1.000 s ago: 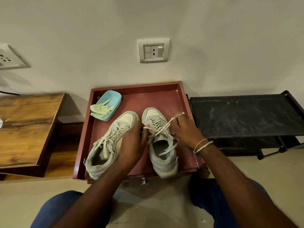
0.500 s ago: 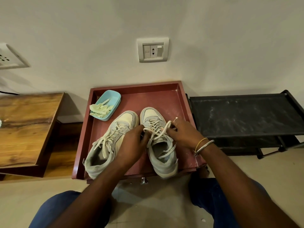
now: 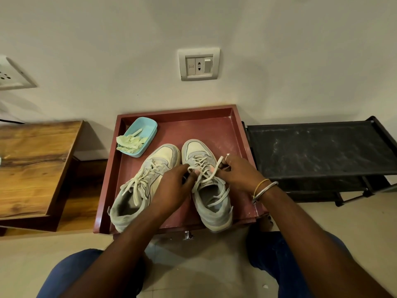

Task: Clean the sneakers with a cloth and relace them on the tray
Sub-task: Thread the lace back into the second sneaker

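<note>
**Head view, looking down.** Red-brown tray (image 3: 178,111) lies on the floor (image 3: 204,265) against the wall, betw. a wooden surface (image 3: 32,164) (left) and a black rack (image 3: 318,147) (right). Both sneakers stand in the tray, soles down, toes toward the wall, heels at the near edge.

**Left sneaker** (image 3: 141,186): set at an angle, its toe just beside the toe of the right sneaker (image 3: 211,190). Its laces are threaded, w. the ends lying loose over the opening.

**Right sneaker:** approx. straight, tongue label visible. Its lace (image 3: 217,166) is threaded through the eyelets, w. free strands draped across tongue and collar.

**Left grip** (image 3: 171,186): fingers curled, thumb and fingertip pinching the lace at the left side of the eyelet rows.

**Right grip** (image 3: 238,175): fingers curled, pinching a strand of the same lace at the opposite side. It has a ring (image 3: 227,156) on one finger and bangles (image 3: 263,188) at the wrist. Both grips sit over the upper eyelets, close together; whether they touch cannot be told.

**Far-left corner of tray:** pale blue dish (image 3: 148,130) holding a crumpled yellowish cloth (image 3: 130,143), part of which hangs over the dish's near edge. Dish and cloth are well apart from both grips.

**Wall:** switch-and-socket plate (image 3: 198,64) above the tray; second plate (image 3: 10,76) at the left frame edge.

**Foreground:** knees in blue trousers (image 3: 71,274), one on either side of the forearms.
</note>
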